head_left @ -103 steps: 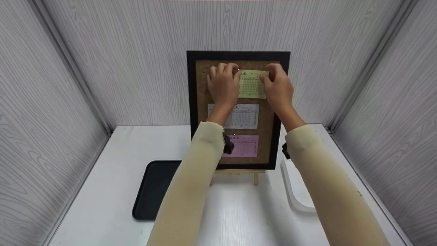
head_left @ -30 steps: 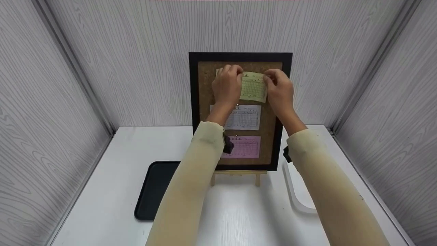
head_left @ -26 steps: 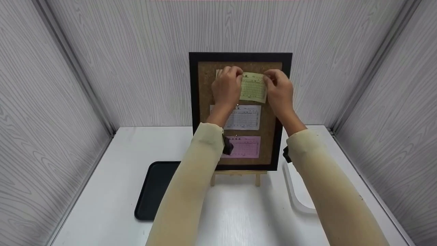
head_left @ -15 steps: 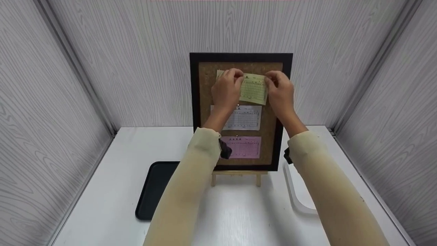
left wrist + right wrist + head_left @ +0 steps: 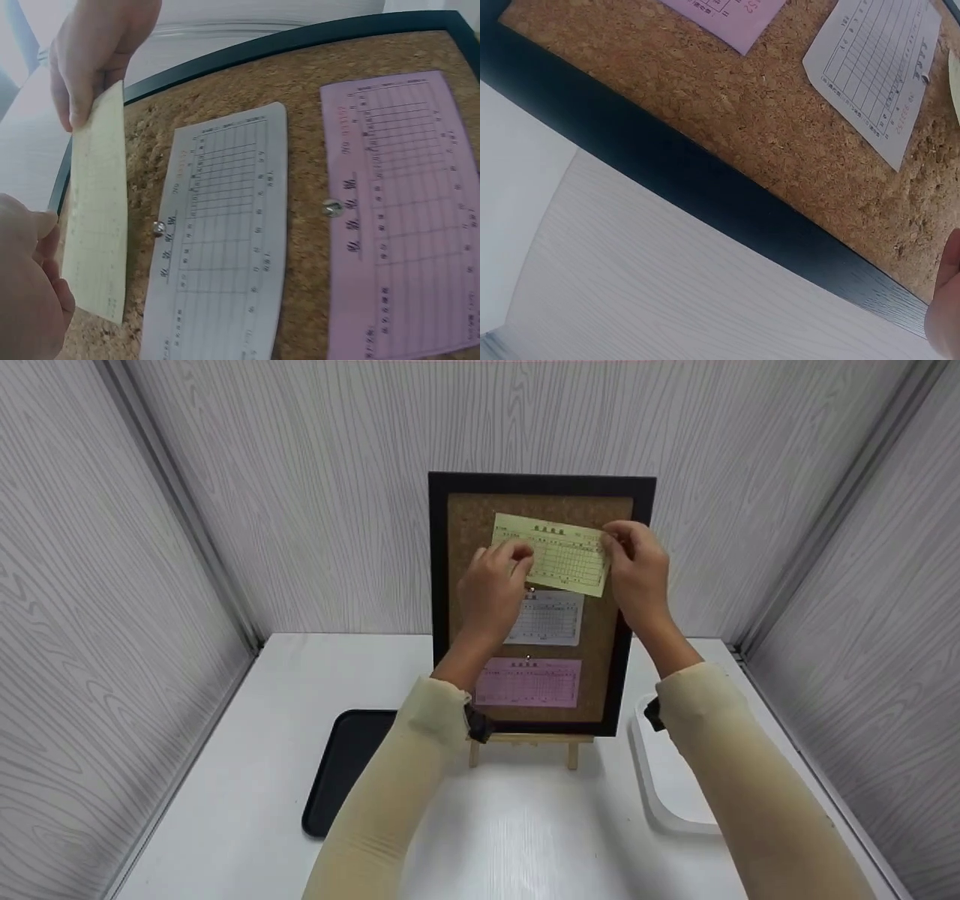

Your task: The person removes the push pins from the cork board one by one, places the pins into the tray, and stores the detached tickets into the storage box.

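In the head view, my right hand (image 5: pixel 641 577) pinches the upper right corner of a yellow-green printed slip (image 5: pixel 566 556), which tilts down to the right in front of a framed cork board (image 5: pixel 606 660). Its face stands at an angle to the cork in the left wrist view. My left hand (image 5: pixel 491 594) overlaps the slip's lower left part, thumb and forefinger pinched together. A pushpin showed at these fingertips earlier; the fingers now hide what they hold. Below, a white slip (image 5: pixel 551 619) and a pink slip (image 5: pixel 529 684) each hang from a metal pushpin.
The board stands on a small wooden easel (image 5: pixel 572 754) on the white table (image 5: pixel 517 825). A black tray (image 5: pixel 345 769) lies to the left, partly behind my left sleeve. To the right sits a white tray (image 5: pixel 660 802), partly covered by my right sleeve.
The yellow-green slip has gone from flat and level to tilted, with the pushpin gone from its top edge. My left hand has moved down off that edge; my right hand keeps its corner.
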`<action>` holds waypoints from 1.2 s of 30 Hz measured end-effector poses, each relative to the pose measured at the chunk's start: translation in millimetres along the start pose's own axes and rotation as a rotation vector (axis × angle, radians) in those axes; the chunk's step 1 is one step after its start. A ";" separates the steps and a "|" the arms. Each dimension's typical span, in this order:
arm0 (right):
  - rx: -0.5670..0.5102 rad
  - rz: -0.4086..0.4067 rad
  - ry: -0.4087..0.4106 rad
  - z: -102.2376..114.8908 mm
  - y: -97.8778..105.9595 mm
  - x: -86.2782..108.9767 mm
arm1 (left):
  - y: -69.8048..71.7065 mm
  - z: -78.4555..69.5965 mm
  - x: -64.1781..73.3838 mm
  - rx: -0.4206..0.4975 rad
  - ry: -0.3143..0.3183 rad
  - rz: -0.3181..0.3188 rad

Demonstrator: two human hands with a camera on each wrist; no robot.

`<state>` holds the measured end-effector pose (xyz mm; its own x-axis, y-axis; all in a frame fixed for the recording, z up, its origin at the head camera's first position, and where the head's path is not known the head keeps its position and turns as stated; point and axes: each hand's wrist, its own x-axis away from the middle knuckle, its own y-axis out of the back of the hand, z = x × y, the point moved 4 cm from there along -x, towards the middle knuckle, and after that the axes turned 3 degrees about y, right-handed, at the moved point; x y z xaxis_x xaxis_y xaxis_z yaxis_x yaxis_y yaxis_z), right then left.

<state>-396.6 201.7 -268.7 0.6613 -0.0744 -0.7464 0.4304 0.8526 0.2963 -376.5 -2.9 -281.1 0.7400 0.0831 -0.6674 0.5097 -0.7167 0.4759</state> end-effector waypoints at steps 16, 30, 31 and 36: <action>-0.126 -0.091 -0.063 -13.1 49.6 40.5 | 19.7 39.3 71.0 0.120 -0.003 -0.013; -0.130 -0.161 -0.207 -44.9 96.1 102.3 | 34.6 99.2 134.0 0.168 0.096 -0.025; -0.129 -0.164 -0.218 -48.9 100.0 108.1 | 35.1 103.0 138.5 0.174 0.111 -0.022; -0.117 -0.181 -0.331 -71.2 121.7 139.3 | 36.6 122.9 158.2 0.168 0.188 -0.004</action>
<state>-295.8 331.9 -379.1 0.7514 -0.3754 -0.5426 0.4982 0.8620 0.0936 -294.7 -101.1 -439.7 0.8145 0.2024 -0.5437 0.4446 -0.8199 0.3608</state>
